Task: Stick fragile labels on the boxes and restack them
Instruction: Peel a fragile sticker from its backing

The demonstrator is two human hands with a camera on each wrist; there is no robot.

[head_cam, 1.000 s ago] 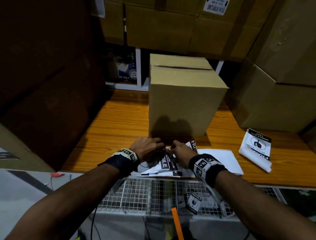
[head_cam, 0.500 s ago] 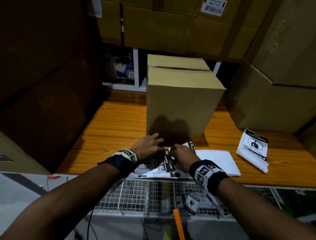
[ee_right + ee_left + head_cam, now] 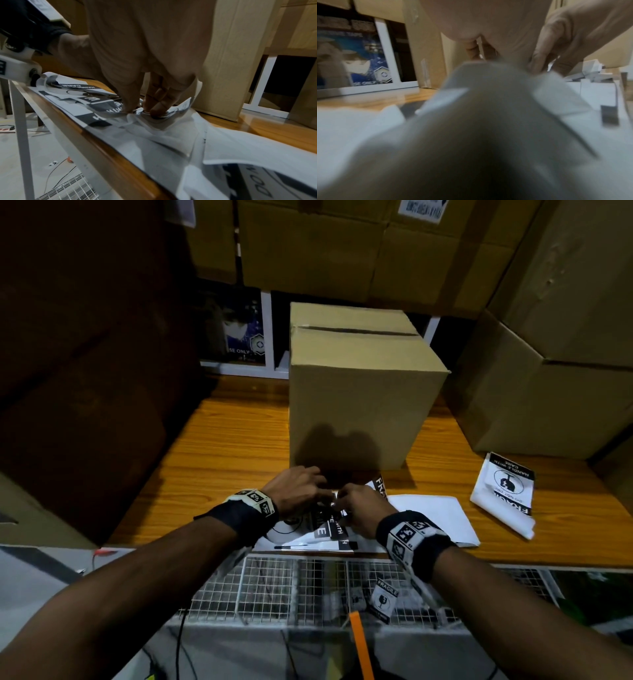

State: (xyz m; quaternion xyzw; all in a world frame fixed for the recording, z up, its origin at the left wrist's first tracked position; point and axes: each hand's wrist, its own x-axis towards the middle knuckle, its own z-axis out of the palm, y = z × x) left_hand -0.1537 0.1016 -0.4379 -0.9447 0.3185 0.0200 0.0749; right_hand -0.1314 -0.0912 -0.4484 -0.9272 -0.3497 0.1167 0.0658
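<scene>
Right at the near edge of the orange-brown wooden table [image 3: 212, 446] lay a loose pile of black-and-white paper fragile labels [image 3: 322, 530], some crumpled, w/ both hands working on top of it. The right hand [image 3: 359, 508] had its fingertips [image 3: 159, 108] bunched together and pressed down, pinching a fold of label paper; the thumb side met them from the left. The left hand [image 3: 298, 491] was curled over the same spot, fingers bent onto the sheets, but whether it actually gripped one couldn't be told — the left wrist view was mostly blur. Judging by that, a sticker was prob. being peeled from its backing.

Just beyond the hands, straight ahead, stood the plain tan cardboard box [image 3: 359, 395], upright, its near face bare. So the label's next trip would be forward and up, both hands about equally close. A second bundle of folded white fragile labels [image 3: 503, 494] sat well apart to the right, near bigger stacked brown cartons [image 3: 548, 392].
</scene>
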